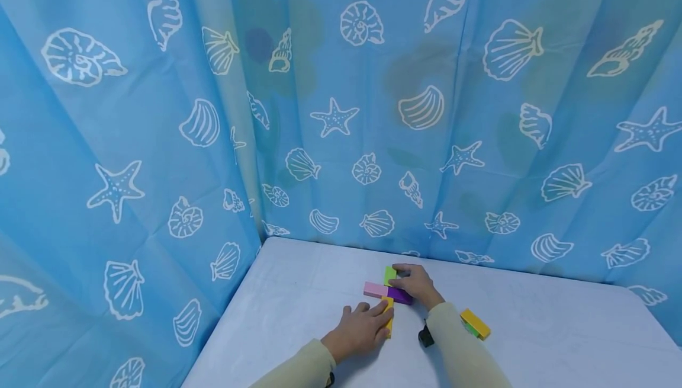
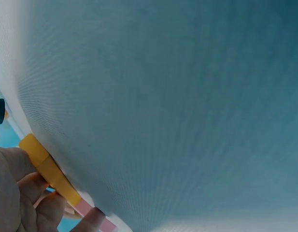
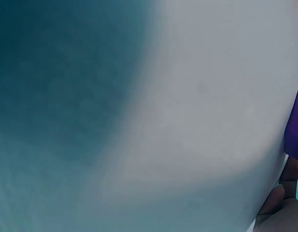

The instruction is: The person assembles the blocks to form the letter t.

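Note:
On the white-covered table, a lime green block (image 1: pixel 390 275), a pink block (image 1: pixel 375 289), a purple block (image 1: pixel 401 297) and a yellow block (image 1: pixel 391 303) meet in a cross shape. My left hand (image 1: pixel 358 329) holds the yellow block on the near side, thumb toward its near end. In the left wrist view a fingertip reaches the pink block (image 2: pixel 106 225) beyond the yellow block (image 2: pixel 52 171). With its thumb and fingers, my right hand (image 1: pixel 418 287) pinches the lime green block at the far side. The purple block (image 3: pixel 294 130) shows at the right wrist view's edge.
To the right, beside the right sleeve (image 1: pixel 460 340), another yellow block (image 1: pixel 476 323) lies over a green block (image 1: pixel 471 329). Blue curtains (image 1: pixel 333 157) with white shell prints hang along the table's back and left edges.

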`<state>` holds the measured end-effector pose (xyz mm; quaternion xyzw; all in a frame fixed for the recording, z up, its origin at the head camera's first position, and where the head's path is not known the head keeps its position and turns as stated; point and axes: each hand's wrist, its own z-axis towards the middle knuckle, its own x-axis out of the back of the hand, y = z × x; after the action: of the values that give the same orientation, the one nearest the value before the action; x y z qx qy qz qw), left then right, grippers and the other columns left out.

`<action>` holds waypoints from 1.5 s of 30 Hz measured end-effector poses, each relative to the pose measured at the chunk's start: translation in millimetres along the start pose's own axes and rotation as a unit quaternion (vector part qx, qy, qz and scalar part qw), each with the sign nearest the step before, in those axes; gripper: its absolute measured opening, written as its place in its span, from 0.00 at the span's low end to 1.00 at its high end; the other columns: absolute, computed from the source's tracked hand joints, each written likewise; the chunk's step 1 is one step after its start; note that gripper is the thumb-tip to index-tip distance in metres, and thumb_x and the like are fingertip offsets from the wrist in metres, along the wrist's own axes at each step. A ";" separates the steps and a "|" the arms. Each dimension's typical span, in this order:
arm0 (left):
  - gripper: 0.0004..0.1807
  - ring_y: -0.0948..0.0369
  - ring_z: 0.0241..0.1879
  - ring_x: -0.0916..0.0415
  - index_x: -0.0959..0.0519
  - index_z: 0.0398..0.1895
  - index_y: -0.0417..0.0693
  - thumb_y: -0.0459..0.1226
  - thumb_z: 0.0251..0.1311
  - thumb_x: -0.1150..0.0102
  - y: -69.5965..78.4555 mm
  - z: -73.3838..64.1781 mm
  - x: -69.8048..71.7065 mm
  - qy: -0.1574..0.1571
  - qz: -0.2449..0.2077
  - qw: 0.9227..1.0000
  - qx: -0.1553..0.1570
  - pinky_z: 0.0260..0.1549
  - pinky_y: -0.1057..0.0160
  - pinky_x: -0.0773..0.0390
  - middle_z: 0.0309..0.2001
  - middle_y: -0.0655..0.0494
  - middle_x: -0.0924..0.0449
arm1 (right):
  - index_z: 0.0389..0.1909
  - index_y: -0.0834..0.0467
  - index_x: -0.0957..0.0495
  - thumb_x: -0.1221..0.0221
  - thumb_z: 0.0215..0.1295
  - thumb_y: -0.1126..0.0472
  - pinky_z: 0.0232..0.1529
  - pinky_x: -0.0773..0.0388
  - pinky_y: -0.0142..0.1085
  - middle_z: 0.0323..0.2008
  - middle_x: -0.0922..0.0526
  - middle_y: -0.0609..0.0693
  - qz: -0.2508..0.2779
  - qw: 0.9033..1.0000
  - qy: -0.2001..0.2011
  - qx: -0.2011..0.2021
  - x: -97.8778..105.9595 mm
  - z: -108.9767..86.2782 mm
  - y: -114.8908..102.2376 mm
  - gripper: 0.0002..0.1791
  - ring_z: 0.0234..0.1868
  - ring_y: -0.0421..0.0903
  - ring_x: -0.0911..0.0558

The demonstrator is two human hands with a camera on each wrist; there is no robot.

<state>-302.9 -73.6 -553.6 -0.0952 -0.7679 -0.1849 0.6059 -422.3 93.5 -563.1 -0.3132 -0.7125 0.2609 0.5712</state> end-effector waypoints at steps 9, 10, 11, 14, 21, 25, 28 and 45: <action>0.28 0.52 0.70 0.37 0.42 0.74 0.77 0.58 0.72 0.56 1.0 0.5 -1.2 0.001 0.004 1.000 0.001 0.63 0.35 0.34 0.76 0.74 0.45 | 0.63 0.50 0.23 0.33 0.62 0.53 0.66 0.39 0.66 0.67 0.29 0.63 -0.002 1.000 0.000 0.017 0.9 -2.4 1.6 0.27 0.69 0.66 0.35; 0.28 0.52 0.70 0.37 0.42 0.74 0.77 0.58 0.72 0.57 1.2 0.5 -1.1 0.001 0.005 1.000 0.001 0.63 0.35 0.34 0.76 0.74 0.46 | 0.63 0.50 0.23 0.33 0.62 0.53 0.66 0.39 0.66 0.67 0.29 0.63 -0.003 1.000 0.000 0.019 1.0 -2.5 1.9 0.27 0.69 0.66 0.35; 0.28 0.52 0.70 0.37 0.42 0.75 0.77 0.58 0.72 0.57 1.5 0.3 -0.7 0.000 0.005 1.000 0.002 0.63 0.35 0.35 0.76 0.74 0.46 | 0.63 0.50 0.23 0.34 0.62 0.53 0.65 0.38 0.66 0.67 0.29 0.63 -0.005 1.000 0.000 0.020 0.9 -2.4 2.2 0.27 0.69 0.66 0.35; 0.28 0.52 0.71 0.37 0.42 0.75 0.77 0.58 0.72 0.57 1.9 0.3 -0.5 -0.004 0.004 1.000 0.003 0.63 0.35 0.35 0.76 0.74 0.46 | 0.63 0.50 0.23 0.34 0.62 0.53 0.65 0.38 0.66 0.67 0.30 0.63 -0.006 1.000 0.001 0.019 0.1 -2.3 3.2 0.27 0.69 0.66 0.35; 0.28 0.51 0.71 0.37 0.42 0.75 0.77 0.58 0.72 0.57 0.8 0.5 2.3 -0.004 0.005 1.000 0.002 0.63 0.35 0.35 0.76 0.73 0.46 | 0.64 0.52 0.24 0.34 0.63 0.53 0.65 0.39 0.67 0.67 0.30 0.63 -0.008 1.000 0.002 0.027 0.0 -2.7 0.1 0.28 0.69 0.66 0.36; 0.28 0.51 0.71 0.37 0.42 0.75 0.77 0.58 0.72 0.57 0.1 0.2 3.0 -0.006 -0.002 1.000 0.002 0.63 0.34 0.35 0.76 0.73 0.45 | 0.64 0.53 0.24 0.35 0.63 0.54 0.66 0.38 0.66 0.67 0.30 0.63 -0.020 0.999 0.003 0.040 -0.9 -3.0 -1.9 0.27 0.70 0.65 0.36; 0.28 0.51 0.71 0.37 0.42 0.75 0.76 0.57 0.72 0.57 -0.2 -0.4 2.6 -0.006 -0.005 1.000 0.003 0.63 0.34 0.35 0.76 0.72 0.45 | 0.64 0.53 0.24 0.35 0.64 0.53 0.66 0.38 0.65 0.67 0.30 0.63 -0.024 0.999 0.004 0.043 -2.1 -3.5 -2.7 0.28 0.70 0.65 0.35; 0.28 0.50 0.71 0.37 0.42 0.74 0.77 0.58 0.72 0.57 -0.8 2.1 -1.8 -0.001 -0.004 1.000 0.000 0.62 0.34 0.35 0.76 0.73 0.45 | 0.64 0.54 0.25 0.35 0.63 0.54 0.65 0.36 0.65 0.67 0.29 0.63 -0.020 0.999 0.002 0.047 -2.4 -4.7 0.1 0.28 0.69 0.65 0.34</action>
<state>-304.7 -73.4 -556.0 -0.0922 -0.7690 -0.1867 0.6043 -417.3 91.8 -563.7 -0.2722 -0.7047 0.2816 0.5916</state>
